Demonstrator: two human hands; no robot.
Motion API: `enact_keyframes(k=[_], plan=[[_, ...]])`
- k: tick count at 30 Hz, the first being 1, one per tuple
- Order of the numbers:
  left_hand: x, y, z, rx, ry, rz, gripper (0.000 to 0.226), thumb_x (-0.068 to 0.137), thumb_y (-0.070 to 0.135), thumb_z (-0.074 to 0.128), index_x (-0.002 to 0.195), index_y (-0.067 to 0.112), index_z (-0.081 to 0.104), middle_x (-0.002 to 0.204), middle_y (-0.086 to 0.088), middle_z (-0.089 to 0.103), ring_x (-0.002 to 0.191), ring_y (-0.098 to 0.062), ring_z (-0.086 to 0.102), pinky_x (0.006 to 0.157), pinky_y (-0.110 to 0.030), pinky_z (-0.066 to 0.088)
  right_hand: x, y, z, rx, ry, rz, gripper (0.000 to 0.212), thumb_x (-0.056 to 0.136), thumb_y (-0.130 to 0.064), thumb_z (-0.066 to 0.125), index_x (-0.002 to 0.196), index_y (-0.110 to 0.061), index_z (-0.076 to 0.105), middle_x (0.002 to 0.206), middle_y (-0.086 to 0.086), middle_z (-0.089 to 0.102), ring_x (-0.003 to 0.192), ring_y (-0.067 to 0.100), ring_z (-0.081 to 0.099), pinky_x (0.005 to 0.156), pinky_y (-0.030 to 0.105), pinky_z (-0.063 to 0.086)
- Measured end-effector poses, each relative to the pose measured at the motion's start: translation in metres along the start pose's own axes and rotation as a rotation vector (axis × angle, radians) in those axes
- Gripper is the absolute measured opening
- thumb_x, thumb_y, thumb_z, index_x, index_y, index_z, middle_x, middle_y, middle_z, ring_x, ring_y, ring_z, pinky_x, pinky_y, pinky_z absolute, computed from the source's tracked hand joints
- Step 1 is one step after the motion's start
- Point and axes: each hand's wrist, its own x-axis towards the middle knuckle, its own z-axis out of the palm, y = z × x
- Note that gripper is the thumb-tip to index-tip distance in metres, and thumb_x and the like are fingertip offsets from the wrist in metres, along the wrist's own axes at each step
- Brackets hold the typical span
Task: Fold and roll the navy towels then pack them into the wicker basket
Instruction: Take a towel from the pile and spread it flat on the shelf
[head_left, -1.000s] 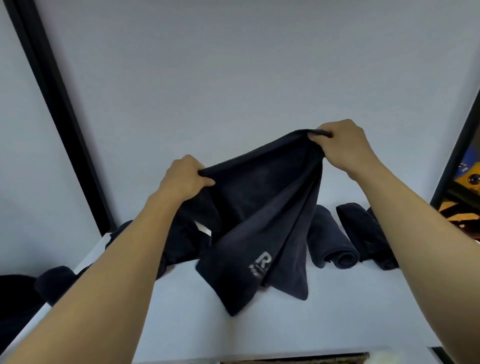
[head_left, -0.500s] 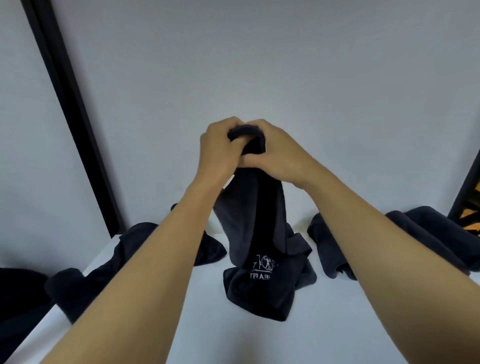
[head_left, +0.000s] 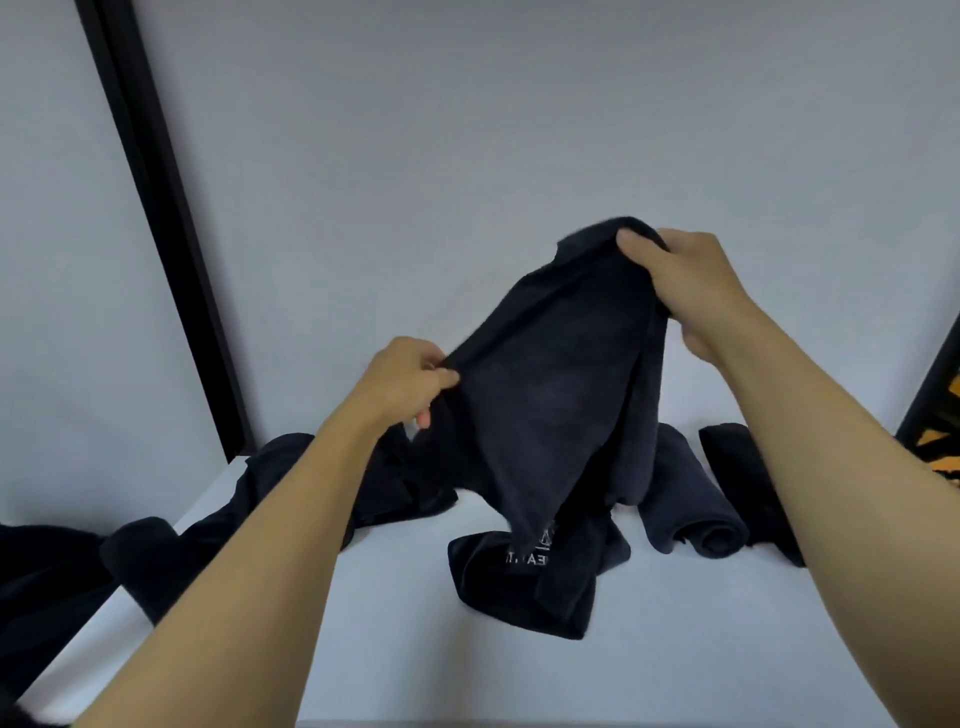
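Above the surface (head_left: 395, 649), left of the rolled towel (head_left: 691, 509), my left hand (head_left: 410, 382) and right hand (head_left: 685, 280) each pinch an edge of the navy towel (head_left: 550, 384), its tail crumpled below; folding is in hand, I judge; next it wants laying flat on bare room nearer me than that roll.

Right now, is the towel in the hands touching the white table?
Touching. In the head view the held towel hangs from the left hand and right hand, and its lower end lies heaped on the table.
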Motion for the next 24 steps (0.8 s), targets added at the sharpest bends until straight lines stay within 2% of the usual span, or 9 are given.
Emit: enact_keyframes(k=[3,5,7,10,15,18,20,22,24], plan=[[0.002,0.002,-0.004,-0.024,0.301,0.022,0.010,0.101,0.025,0.047,0.103,0.017,0.052,0.068,-0.007,0.061,0.037,-0.014,0.058,0.048,-0.027,0.040,0.000,0.013,-0.016,-0.157,0.027,-0.011,0.037,0.094,-0.034,0.057,0.089,0.002,0.066,0.087,0.012,0.068,0.074,0.013,0.060,0.069,0.030,0.050],[0.001,0.004,-0.001,-0.143,0.445,0.115,0.006,0.101,0.017,0.043,0.103,0.017,0.049,0.073,-0.009,0.063,0.049,-0.019,0.065,0.050,-0.035,0.048,0.001,0.021,-0.023,-0.292,0.082,-0.048,0.039,0.094,-0.033,0.055,0.069,-0.003,0.050,0.069,0.013,0.051,0.064,0.015,0.045,0.061,0.030,0.035],[0.001,0.004,0.004,-0.119,0.500,0.251,0.015,0.098,0.007,0.043,0.107,0.018,0.049,0.090,-0.007,0.064,0.070,-0.022,0.068,0.064,-0.038,0.057,0.003,0.027,-0.029,-0.433,0.128,-0.070,0.039,0.094,-0.028,0.054,0.061,-0.014,0.038,0.061,0.002,0.041,0.060,0.017,0.038,0.056,0.030,0.028],[0.008,-0.004,0.012,0.109,0.555,0.320,0.030,0.092,0.000,0.046,0.117,0.012,0.059,0.109,-0.003,0.062,0.095,-0.021,0.061,0.085,-0.026,0.046,0.007,0.034,-0.040,-0.618,0.162,-0.038,0.038,0.091,-0.022,0.056,0.056,-0.020,0.042,0.059,-0.001,0.044,0.058,0.017,0.041,0.051,0.030,0.027],[0.054,-0.010,0.021,0.090,0.604,0.174,0.039,0.094,0.001,0.037,0.110,0.015,0.069,0.101,-0.006,0.068,0.081,-0.029,0.066,0.076,-0.039,0.057,0.031,0.047,-0.042,-0.742,0.141,0.086,0.036,0.083,-0.027,0.065,0.054,-0.018,0.045,0.058,-0.001,0.048,0.057,0.018,0.046,0.050,0.027,0.029],[0.090,0.012,0.012,-0.145,0.603,0.034,0.041,0.095,-0.001,0.033,0.104,0.015,0.069,0.086,-0.008,0.069,0.058,-0.028,0.066,0.055,-0.032,0.056,0.063,0.050,-0.038,-0.547,0.120,0.171,0.035,0.076,-0.013,0.061,0.054,-0.017,0.034,0.055,0.000,0.035,0.054,0.019,0.033,0.051,0.027,0.023],[0.110,0.034,0.001,-0.351,0.601,-0.012,0.034,0.097,-0.001,0.038,0.102,0.015,0.067,0.078,-0.007,0.067,0.050,-0.028,0.067,0.054,-0.033,0.058,0.085,0.044,-0.034,-0.300,0.113,0.235,0.023,0.078,-0.004,0.052,0.061,-0.015,0.041,0.057,0.003,0.042,0.050,0.018,0.029,0.046,0.026,0.022],[0.125,0.058,-0.012,-0.548,0.614,0.036,0.028,0.098,0.000,0.042,0.099,0.015,0.066,0.084,-0.003,0.066,0.054,-0.028,0.070,0.059,-0.037,0.061,0.102,0.027,-0.032,-0.107,0.108,0.260,0.013,0.087,-0.003,0.045,0.086,-0.009,0.056,0.068,0.008,0.064,0.048,0.017,0.051,0.040,0.020,0.035],[0.135,0.084,-0.030,-0.653,0.645,0.148,0.031,0.099,0.002,0.039,0.094,0.016,0.066,0.091,-0.002,0.065,0.065,-0.029,0.072,0.061,-0.036,0.062,0.116,0.006,-0.029,0.078,0.080,0.222,0.020,0.094,-0.005,0.042,0.108,-0.007,0.056,0.086,0.010,0.072,0.067,0.020,0.072,0.047,0.022,0.052]])
